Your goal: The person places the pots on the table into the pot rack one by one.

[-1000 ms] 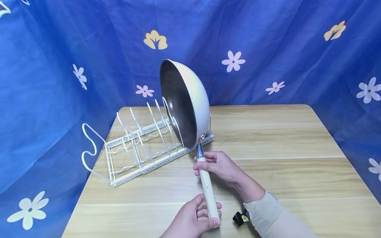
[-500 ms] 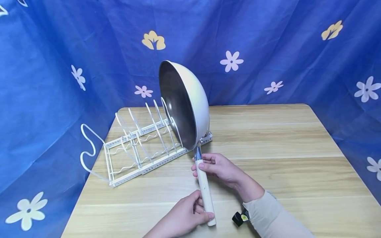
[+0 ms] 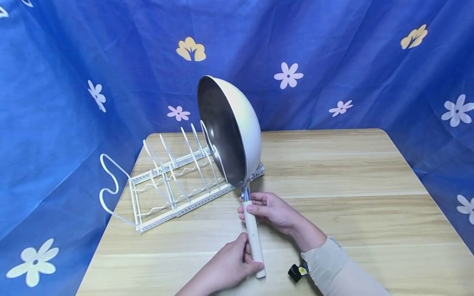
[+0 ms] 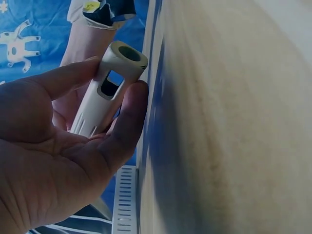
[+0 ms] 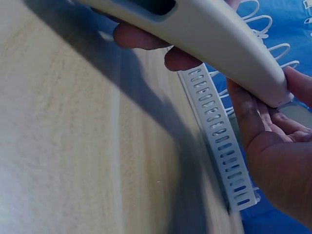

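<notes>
A wok point(image 3: 247, 123) with a white outside and dark inside stands on its edge at the right end of a white wire rack point(image 3: 207, 198). Its pale handle point(image 3: 253, 234) slants down toward me, with a shiny metal neck by the bowl. Near that neck my right hand point(image 3: 275, 211) holds the handle, thumb on top and fingers beneath. My left hand point(image 3: 231, 263) pinches the free end between thumb and fingers. In the left wrist view the handle tip point(image 4: 114, 73) shows a hole and a slot. The wok hides part of the rack's right end.
Rack dividers point(image 3: 194, 152) rise in a row left of the wok, and a wavy wire loop point(image 3: 111, 185) sticks out at the left end. Below lies a wooden table point(image 3: 352, 197). Blue flowered cloth point(image 3: 237, 37) hangs behind and at both sides.
The handle's free end has swung slightly left and up, and the left hand has moved left with it. The bowl has turned a little; the right hand keeps its hold. The rack stays put.
</notes>
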{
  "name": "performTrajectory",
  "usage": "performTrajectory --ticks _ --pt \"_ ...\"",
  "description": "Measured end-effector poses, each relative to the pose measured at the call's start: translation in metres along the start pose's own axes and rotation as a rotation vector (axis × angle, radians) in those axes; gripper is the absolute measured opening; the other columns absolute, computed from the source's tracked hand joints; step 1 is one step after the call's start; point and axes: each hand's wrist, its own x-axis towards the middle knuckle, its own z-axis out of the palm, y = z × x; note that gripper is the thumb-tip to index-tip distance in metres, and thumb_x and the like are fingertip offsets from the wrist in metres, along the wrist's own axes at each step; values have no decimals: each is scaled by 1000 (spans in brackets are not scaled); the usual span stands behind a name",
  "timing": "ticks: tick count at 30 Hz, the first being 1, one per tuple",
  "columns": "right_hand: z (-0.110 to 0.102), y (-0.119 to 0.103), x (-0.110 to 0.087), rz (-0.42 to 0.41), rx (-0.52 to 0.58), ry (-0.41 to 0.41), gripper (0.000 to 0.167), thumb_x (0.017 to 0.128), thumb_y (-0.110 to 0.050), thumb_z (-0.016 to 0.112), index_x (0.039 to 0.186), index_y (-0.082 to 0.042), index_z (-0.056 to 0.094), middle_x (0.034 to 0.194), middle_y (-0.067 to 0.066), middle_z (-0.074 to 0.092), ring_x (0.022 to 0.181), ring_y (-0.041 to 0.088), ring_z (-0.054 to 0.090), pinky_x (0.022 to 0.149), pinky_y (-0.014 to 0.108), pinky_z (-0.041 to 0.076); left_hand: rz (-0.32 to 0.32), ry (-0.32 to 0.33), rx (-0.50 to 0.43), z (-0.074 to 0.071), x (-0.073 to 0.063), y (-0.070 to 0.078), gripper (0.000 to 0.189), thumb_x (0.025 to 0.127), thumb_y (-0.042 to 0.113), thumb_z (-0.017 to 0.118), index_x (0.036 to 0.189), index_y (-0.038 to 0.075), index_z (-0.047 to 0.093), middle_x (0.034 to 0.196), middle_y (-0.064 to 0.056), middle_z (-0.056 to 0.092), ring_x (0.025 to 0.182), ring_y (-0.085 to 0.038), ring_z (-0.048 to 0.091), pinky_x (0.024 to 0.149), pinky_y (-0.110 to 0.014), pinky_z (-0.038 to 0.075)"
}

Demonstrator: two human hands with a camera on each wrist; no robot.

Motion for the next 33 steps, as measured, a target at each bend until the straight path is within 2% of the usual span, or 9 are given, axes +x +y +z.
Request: performTrajectory --ticks 6,15,19,21,24,27,30,33 --pt "0 5 0 -4 10 2 59 106 -7 64 154 17 41 122 10 81 103 12 79 100 33 65 -14 -3 24 -1 0 -2 43 89 25 89 116 11 59 90 7 67 76 0 60 67 -20 50" --pt "0 6 -1 -16 -5 -4 59 107 -7 64 154 19 40 121 9 81 104 11 79 100 31 64 4 14 85 -1 -1 -2 41 87 27 91 110 12 61 86 10 66 73 2 58 67 -20 49" --pt "0 6 -2 -24 -54 9 59 107 -8 64 154 19 40 127 22 78 106 11 79 101 31 64 10 23 118 0 -1 0 39 86 27 92 106 13 61 84 9 64 71 2 55 65 -20 47" --pt "1 6 -2 -30 -114 35 58 107 -8 64 153 18 42 131 29 74 108 13 79 103 31 63 10 23 136 0 -1 1 39 87 28 91 105 13 61 83 9 64 70 2 54 64 -19 47" --pt "6 3 -5 -58 -346 117 52 107 -13 66 150 14 51 127 29 75 108 16 78 99 29 64 19 29 184 -1 -1 2 38 88 31 90 103 14 61 81 9 62 68 1 51 62 -20 45" --pt "14 -2 -11 -93 -718 225 45 107 -22 68 143 4 63 116 15 79 106 16 76 96 32 64 34 61 309 0 -3 3 38 89 39 89 101 17 60 79 12 59 67 0 49 61 -22 42" --pt "23 -8 -20 -130 -1070 305 44 107 -31 69 143 -5 67 122 8 79 113 23 75 102 44 62 49 110 501 0 -7 7 40 90 48 85 102 17 62 77 12 57 68 -4 51 61 -26 42" --pt "27 -15 -31 -157 -1293 340 49 107 -36 69 149 -10 64 139 10 74 131 32 70 114 54 56 75 167 685 -1 -12 13 45 93 51 82 108 11 68 80 8 62 72 -12 59 62 -31 47"
